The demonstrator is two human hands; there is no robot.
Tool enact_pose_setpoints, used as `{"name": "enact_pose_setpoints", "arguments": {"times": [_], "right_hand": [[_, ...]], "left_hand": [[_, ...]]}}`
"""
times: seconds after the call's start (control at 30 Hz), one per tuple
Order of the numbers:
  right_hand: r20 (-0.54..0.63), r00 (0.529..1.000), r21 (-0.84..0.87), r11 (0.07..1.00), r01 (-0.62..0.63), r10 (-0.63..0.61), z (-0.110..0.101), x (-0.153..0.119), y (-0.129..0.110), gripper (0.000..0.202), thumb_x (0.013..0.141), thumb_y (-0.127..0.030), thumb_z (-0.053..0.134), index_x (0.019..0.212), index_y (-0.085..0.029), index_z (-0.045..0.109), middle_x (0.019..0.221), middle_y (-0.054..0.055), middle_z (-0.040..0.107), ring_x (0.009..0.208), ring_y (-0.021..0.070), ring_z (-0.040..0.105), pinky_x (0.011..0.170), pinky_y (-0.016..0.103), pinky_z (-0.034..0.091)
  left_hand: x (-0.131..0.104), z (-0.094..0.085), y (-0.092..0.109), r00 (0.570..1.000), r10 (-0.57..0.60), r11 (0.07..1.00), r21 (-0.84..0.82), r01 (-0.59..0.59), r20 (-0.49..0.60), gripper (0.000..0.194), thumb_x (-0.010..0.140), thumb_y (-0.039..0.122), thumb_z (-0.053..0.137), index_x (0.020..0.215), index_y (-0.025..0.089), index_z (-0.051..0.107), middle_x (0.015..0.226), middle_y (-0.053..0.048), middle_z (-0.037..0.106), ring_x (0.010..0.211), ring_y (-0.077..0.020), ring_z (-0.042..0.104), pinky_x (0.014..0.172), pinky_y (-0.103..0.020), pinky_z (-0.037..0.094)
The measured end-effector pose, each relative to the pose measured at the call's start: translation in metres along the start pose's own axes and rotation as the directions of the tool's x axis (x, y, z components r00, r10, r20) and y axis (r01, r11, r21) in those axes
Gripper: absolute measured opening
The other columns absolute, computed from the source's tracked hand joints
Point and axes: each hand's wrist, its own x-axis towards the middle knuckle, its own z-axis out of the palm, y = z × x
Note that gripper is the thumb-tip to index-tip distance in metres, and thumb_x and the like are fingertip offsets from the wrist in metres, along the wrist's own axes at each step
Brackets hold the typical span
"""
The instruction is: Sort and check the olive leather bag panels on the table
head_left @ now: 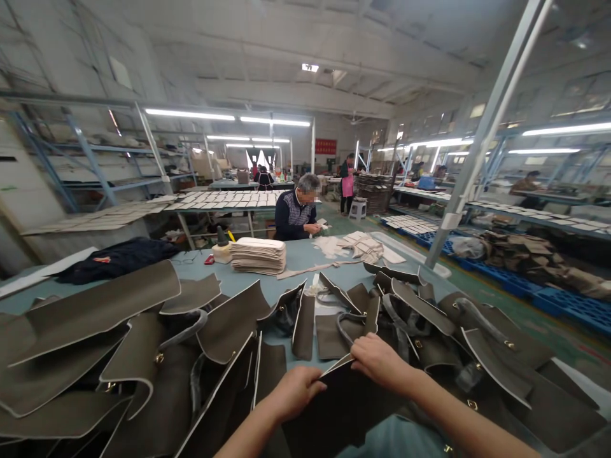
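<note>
At the near edge of the long blue-grey worktable (305, 254), both hands pinch the top edge of a dark olive-brown leather panel with a pale cut edge (329, 407): the left hand (296, 391) is closed on its left corner, the right hand (382, 362) gripping just beside it, fingers curled over the rim. Judging by the heap, little looks finished; many similar olive bag pieces with straps and brass fittings (429, 324) lie jumbled to both sides of the panel, crowding it and leaving little bare surface. Beyond the panel sits a neat stack of cream sheets (258, 256), and past that a seated co-worker in a dark checked top (296, 216) handles pale cut pieces (363, 247).
</note>
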Motion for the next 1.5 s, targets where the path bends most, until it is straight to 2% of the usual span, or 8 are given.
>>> {"name": "enact_pose_setpoints", "arguments": {"times": [0.33, 0.57, 0.9, 1.07, 1.2, 1.33, 1.4, 1.5], "right_hand": [[0.100, 0.994, 0.213, 0.975, -0.061, 0.041, -0.021, 0.000, 0.001, 0.031, 0.076, -0.028, 0.057, 0.105, -0.021, 0.049, 0.094, 0.002, 0.058, 0.087, 0.0163, 0.051, 0.075, 0.028, 0.032], [0.146, 0.989, 0.062, 0.998, -0.016, 0.007, -0.019, 0.004, -0.004, 0.015, 0.080, -0.033, 0.052, 0.083, -0.020, 0.057, 0.085, 0.002, 0.057, 0.081, 0.0154, 0.050, 0.068, 0.028, 0.032], [0.206, 0.976, 0.131, 0.987, -0.095, 0.067, -0.014, 0.005, -0.022, 0.016, 0.080, -0.030, 0.050, 0.074, -0.018, 0.059, 0.082, 0.001, 0.058, 0.079, 0.0142, 0.051, 0.063, 0.026, 0.033], [0.143, 0.990, 0.134, 0.990, -0.039, 0.020, -0.004, -0.008, -0.042, 0.018, 0.082, -0.028, 0.046, 0.072, -0.018, 0.056, 0.081, 0.001, 0.059, 0.079, 0.0147, 0.051, 0.065, 0.027, 0.033], [0.179, 0.978, 0.149, 0.979, -0.139, 0.111, 0.010, -0.021, -0.026, 0.018, 0.083, -0.029, 0.044, 0.075, -0.018, 0.057, 0.080, 0.001, 0.059, 0.074, 0.0133, 0.053, 0.064, 0.025, 0.034], [0.182, 0.943, 0.278, 0.906, -0.321, 0.278, 0.029, -0.028, 0.016, 0.028, 0.087, -0.031, 0.035, 0.074, -0.018, 0.056, 0.077, 0.001, 0.058, 0.073, 0.0126, 0.054, 0.066, 0.023, 0.038], [0.162, 0.904, 0.356, 0.831, -0.427, 0.395, 0.043, -0.025, 0.031, 0.031, 0.088, -0.031, 0.031, 0.074, -0.018, 0.055, 0.076, 0.002, 0.057, 0.074, 0.0128, 0.053, 0.068, 0.024, 0.039], [0.151, 0.844, 0.441, 0.729, -0.524, 0.515, 0.072, -0.010, 0.031, 0.029, 0.088, -0.029, 0.031, 0.077, -0.018, 0.056, 0.079, 0.003, 0.058, 0.076, 0.0135, 0.054, 0.071, 0.024, 0.041]], "left_hand": [[0.004, 0.009, -0.009, 0.999, -0.044, 0.992, -0.121, 0.045, 0.005, 0.029, 0.079, 0.035, 0.041, 0.077, 0.017, 0.063, 0.071, 0.002, 0.059, 0.069, -0.0138, 0.049, 0.061, -0.021, 0.034], [0.000, 0.006, -0.001, 0.997, -0.060, 0.998, -0.022, 0.059, -0.038, 0.029, 0.081, 0.036, 0.040, 0.076, 0.018, 0.063, 0.072, 0.001, 0.062, 0.071, -0.0148, 0.053, 0.064, -0.021, 0.036], [-0.001, 0.011, 0.026, 0.992, 0.019, 0.976, 0.215, 0.008, -0.126, 0.030, 0.085, 0.032, 0.033, 0.092, 0.027, 0.062, 0.090, -0.002, 0.067, 0.084, -0.0175, 0.059, 0.072, -0.023, 0.040], [0.001, 0.022, 0.031, 0.999, -0.003, 0.944, 0.330, 0.015, -0.036, 0.035, 0.086, 0.033, 0.030, 0.083, 0.020, 0.062, 0.081, -0.008, 0.067, 0.077, -0.0228, 0.062, 0.066, -0.028, 0.043], [-0.003, 0.022, 0.025, 1.000, -0.006, 0.928, 0.373, 0.008, -0.006, 0.032, 0.085, 0.029, 0.032, 0.081, 0.019, 0.062, 0.080, -0.009, 0.067, 0.078, -0.0257, 0.062, 0.064, -0.030, 0.043], [-0.006, 0.011, 0.008, 0.994, -0.066, 0.939, 0.332, 0.090, -0.084, 0.029, 0.083, 0.028, 0.036, 0.075, 0.020, 0.062, 0.077, -0.006, 0.067, 0.077, -0.0234, 0.062, 0.066, -0.028, 0.042], [-0.005, -0.003, -0.007, 0.977, -0.109, 0.970, 0.193, 0.145, -0.184, 0.030, 0.083, 0.030, 0.036, 0.073, 0.020, 0.062, 0.075, -0.005, 0.066, 0.076, -0.0205, 0.061, 0.067, -0.026, 0.042], [-0.002, -0.038, -0.036, 0.890, -0.191, 0.980, -0.135, 0.148, -0.414, 0.034, 0.084, 0.038, 0.034, 0.076, 0.018, 0.061, 0.079, -0.004, 0.066, 0.079, -0.0186, 0.060, 0.071, -0.026, 0.043]]}}
